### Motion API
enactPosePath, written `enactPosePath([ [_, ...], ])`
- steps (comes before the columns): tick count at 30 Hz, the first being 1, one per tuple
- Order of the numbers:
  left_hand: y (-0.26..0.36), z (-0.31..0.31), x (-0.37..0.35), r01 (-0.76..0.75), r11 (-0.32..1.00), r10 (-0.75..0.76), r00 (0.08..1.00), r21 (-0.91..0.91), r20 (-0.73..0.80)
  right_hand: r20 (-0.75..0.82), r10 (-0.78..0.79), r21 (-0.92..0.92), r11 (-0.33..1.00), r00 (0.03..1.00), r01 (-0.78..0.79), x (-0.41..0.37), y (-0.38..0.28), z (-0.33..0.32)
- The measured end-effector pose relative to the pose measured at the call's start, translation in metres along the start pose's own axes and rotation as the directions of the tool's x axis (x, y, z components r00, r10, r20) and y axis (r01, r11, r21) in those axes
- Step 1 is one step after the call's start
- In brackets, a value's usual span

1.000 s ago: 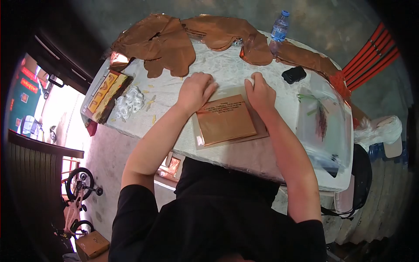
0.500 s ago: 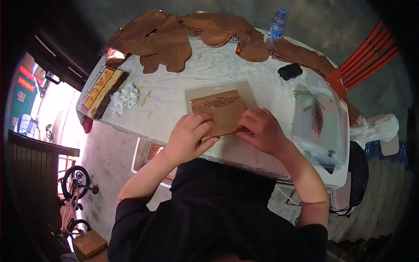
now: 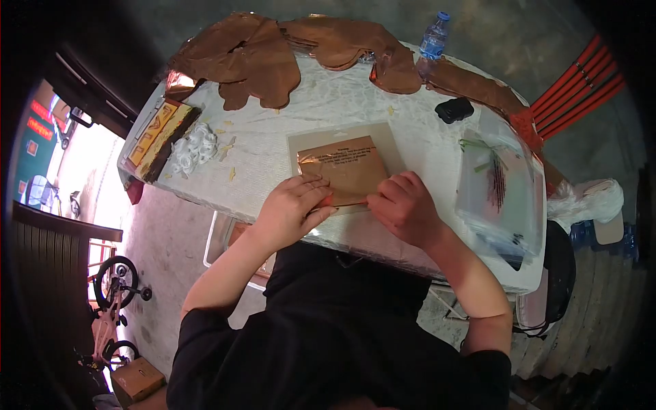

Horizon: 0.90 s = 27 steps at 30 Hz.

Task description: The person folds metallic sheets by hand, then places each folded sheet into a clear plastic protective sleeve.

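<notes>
A folded brown foil sheet (image 3: 344, 168) with printed warning text lies on a translucent plastic bag (image 3: 389, 140) at the table's near edge. My left hand (image 3: 294, 206) is closed at the foil's near left corner, thumb and fingers gripping its edge. At the near right corner my right hand (image 3: 406, 207) pinches the foil, its fingers bent together. The foil's near corners are partly hidden under my fingers.
Flat brown foil shapes (image 3: 239, 61) line the table's far side, beside a water bottle (image 3: 434, 37). A black object (image 3: 454, 110) lies right of centre. Clear plastic bags (image 3: 478, 198) are at right; white rolls (image 3: 195, 150) and a yellow-brown box (image 3: 160, 140) at left.
My right hand has shifted slightly left and turned more closed along the foil's near edge. My left hand has moved slightly left. The foil lies flatter at its near edge.
</notes>
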<state>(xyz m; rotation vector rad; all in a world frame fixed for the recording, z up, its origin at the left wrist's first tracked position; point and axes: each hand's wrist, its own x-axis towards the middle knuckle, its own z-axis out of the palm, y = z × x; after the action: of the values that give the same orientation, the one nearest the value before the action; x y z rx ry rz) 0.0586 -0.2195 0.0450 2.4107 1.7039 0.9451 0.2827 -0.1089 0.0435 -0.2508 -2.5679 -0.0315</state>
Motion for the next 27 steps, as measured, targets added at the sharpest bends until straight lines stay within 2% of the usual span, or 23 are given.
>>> enactPosePath([
  [2, 0.000, -0.001, 0.000, -0.014, 1.000, 0.014, 1.000, 0.003, -0.026, 0.016, -0.001, -0.038, 0.999, 1.000, 0.002, -0.001, 0.000, 0.000],
  [7, -0.003, -0.001, -0.002, -0.009, 1.000, 0.009, 1.000, -0.011, 0.029, 0.069, 0.000, -0.106, 0.994, 0.998, 0.008, -0.001, 0.000, 0.004],
  [9, -0.005, -0.001, -0.004, 0.000, 0.999, 0.001, 0.999, -0.035, 0.034, 0.124, -0.057, -0.136, 0.988, 0.991, 0.074, 0.000, 0.002, 0.005],
  [11, -0.005, -0.001, -0.004, 0.009, 0.998, -0.006, 0.999, -0.060, 0.039, 0.122, -0.066, -0.144, 0.986, 0.990, 0.083, 0.001, 0.002, 0.004],
  [13, -0.004, -0.003, -0.002, -0.054, 0.999, 0.054, 0.998, 0.007, -0.025, 0.120, -0.074, -0.153, 0.984, 0.990, 0.092, 0.001, 0.002, 0.004],
  [17, -0.005, 0.002, -0.005, -0.030, 0.999, 0.029, 0.999, -0.034, -0.031, 0.106, -0.063, -0.168, 0.982, 0.992, 0.081, -0.002, 0.001, 0.001],
  [19, -0.003, 0.003, -0.009, -0.162, 0.987, 0.163, 0.986, 0.024, -0.033, 0.100, -0.046, -0.165, 0.984, 0.994, 0.062, -0.001, -0.002, -0.002],
  [20, 0.003, 0.004, -0.011, -0.162, 0.987, 0.163, 0.986, 0.023, -0.032, 0.125, -0.007, -0.131, 0.991, 0.992, 0.023, 0.000, -0.004, -0.005],
  [22, 0.021, 0.006, -0.016, -0.311, 0.950, 0.311, 0.949, -0.005, 0.041, 0.154, 0.034, -0.097, 0.995, 0.988, -0.019, 0.001, -0.008, -0.010],
  [24, 0.031, 0.012, -0.020, -0.306, 0.952, 0.306, 0.952, -0.016, 0.008, 0.136, 0.066, -0.034, 0.998, 0.989, -0.062, 0.004, -0.015, -0.011],
  [27, 0.034, 0.023, -0.025, -0.253, 0.967, 0.253, 0.966, -0.004, 0.047, 0.140, 0.064, -0.075, 0.996, 0.988, -0.054, 0.002, -0.017, 0.001],
])
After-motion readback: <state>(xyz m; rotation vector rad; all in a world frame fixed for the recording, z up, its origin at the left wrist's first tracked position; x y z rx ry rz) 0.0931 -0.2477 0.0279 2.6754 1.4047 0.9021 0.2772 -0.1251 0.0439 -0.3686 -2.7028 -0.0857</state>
